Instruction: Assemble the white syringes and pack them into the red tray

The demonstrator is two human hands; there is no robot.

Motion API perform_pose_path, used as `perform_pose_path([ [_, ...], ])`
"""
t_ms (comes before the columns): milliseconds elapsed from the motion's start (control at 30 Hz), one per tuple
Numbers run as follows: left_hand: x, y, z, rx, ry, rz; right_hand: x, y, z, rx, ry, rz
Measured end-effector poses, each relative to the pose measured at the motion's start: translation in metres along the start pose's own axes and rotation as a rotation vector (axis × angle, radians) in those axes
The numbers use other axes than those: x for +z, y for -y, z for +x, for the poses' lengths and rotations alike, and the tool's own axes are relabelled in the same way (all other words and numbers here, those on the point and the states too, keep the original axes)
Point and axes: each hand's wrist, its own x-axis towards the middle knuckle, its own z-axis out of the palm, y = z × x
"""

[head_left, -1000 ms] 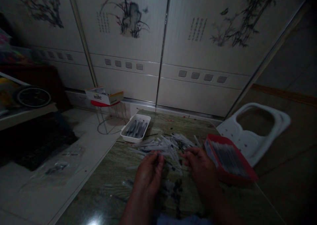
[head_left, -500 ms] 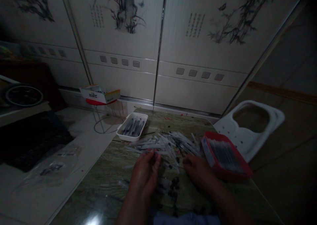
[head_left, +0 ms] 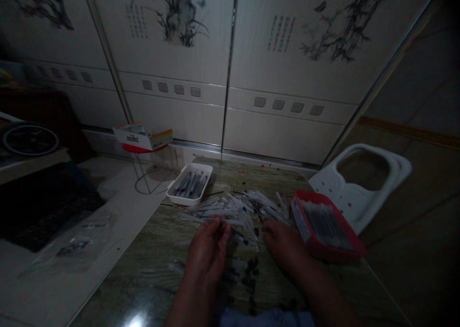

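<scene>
A loose pile of clear and whitish pen barrels (head_left: pixel 233 206) lies across the middle of the table, some with dark parts. At its near edge, my left hand (head_left: pixel 210 245) is closed, thumb and fingers pinching a pale pen barrel (head_left: pixel 235 221) that runs crosswise at the fingertips. My right hand (head_left: pixel 282 240) is curled shut at the pile's right side, close to the red box; what its fingers hold, if anything, is hidden. Small black pieces (head_left: pixel 251 272), perhaps caps, are scattered between my forearms. More clear pieces lie left of my left wrist, dim and blurred.
A white tray (head_left: pixel 170 192) of pens stands at the table's far left. The red box (head_left: pixel 355 251) at right holds many clear pens. Beyond are a white chair (head_left: pixel 395 169), a red stool (head_left: pixel 145 148) bearing an open carton (head_left: pixel 124 136), and sliding cabinet doors (head_left: pixel 280 135).
The whole view has shifted slightly. Both hands keep nearly the same place and pose by the pile; nothing is visibly picked up or let go.
</scene>
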Motion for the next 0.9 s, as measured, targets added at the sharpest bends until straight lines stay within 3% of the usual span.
perform_pose_path([
  [300, -0.001, 0.000, 0.001, -0.002, 0.009, 0.008, 0.006, 0.011, 0.010, -0.110, 0.046, -0.033],
  [700, -0.005, 0.004, 0.003, 0.004, 0.035, 0.010, 0.000, 0.008, -0.006, -0.021, -0.013, -0.041],
  [800, -0.006, 0.004, 0.004, -0.002, 0.044, 0.013, -0.009, 0.011, -0.010, -0.007, -0.049, 0.124],
  [900, -0.005, 0.005, 0.003, -0.002, 0.048, 0.018, -0.017, 0.019, -0.017, 0.012, -0.041, 0.502],
])
